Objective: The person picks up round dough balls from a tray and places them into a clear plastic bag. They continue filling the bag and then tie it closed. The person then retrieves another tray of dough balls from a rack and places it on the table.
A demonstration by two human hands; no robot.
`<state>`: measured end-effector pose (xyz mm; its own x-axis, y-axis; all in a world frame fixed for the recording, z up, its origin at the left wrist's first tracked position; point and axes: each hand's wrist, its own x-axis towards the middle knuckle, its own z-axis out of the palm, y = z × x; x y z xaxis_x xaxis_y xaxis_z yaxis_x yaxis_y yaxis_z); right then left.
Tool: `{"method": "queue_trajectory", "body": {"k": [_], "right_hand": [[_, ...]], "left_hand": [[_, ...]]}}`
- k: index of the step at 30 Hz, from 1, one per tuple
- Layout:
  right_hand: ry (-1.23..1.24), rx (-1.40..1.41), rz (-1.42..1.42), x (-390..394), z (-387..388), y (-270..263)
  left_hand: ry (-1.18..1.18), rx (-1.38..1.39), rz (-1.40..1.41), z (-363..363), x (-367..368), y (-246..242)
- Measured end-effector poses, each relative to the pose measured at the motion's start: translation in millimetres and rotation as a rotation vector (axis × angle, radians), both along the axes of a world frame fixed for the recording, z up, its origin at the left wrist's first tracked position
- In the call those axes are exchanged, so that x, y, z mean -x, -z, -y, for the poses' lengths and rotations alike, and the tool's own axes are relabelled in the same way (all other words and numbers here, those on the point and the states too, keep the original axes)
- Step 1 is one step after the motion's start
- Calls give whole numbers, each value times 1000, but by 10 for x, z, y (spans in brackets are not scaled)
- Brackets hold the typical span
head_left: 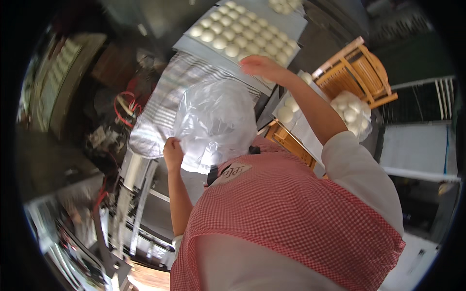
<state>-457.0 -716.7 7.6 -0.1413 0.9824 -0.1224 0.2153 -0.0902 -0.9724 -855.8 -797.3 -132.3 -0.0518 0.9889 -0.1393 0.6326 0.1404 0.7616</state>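
My left hand (173, 154) pinches the near left edge of a clear plastic bag (218, 116), which bulges in front of my apron. Rows of round white buns (232, 50) cover a flat tray (189, 43) beyond the bag. My right hand (267, 69) is stretched over the near edge of these buns, with its fingers pointing left. Its palm faces away from me, so I cannot see whether it touches or holds a bun. The inside of the bag is hard to make out through the glare.
A striped cloth (164, 98) lies under the bag. On the right are a second tray with a few buns (285, 114), a clear bag full of buns (350, 115) and a slatted wooden chair (358, 72). A red cord or hose (118, 109) loops on the left.
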Motion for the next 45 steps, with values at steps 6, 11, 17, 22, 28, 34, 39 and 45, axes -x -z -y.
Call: {"method": "queue_trajectory", "body": {"k": [6,11,17,22,28,34,39,45], "right_hand": [[683,356,1062,-2622,1313,2207],[1147,848,554,-2222,1517,3146],[1130,860,566,-2349,1098,3093],[1232,680,543,-2316,1165,3131],[1343,250,713,-1997,1185,3028],[1446,385,561,-1843,1253,2905],[1308,779,631,-2053,1221,3036],[692,668,880,-1929,1237,2798]], "left_hand": [[31,163,73,-856,-677,105],[283,16,-118,-1459,-1323,271],[463,162,-166,-1905,-1935,348],[533,126,-174,-1941,-2288,432],[463,161,-206,-1978,-2320,492],[454,91,-173,-2002,-2220,574],[422,128,-78,-1985,-2204,564],[419,130,-99,-1992,-2198,545]]}}
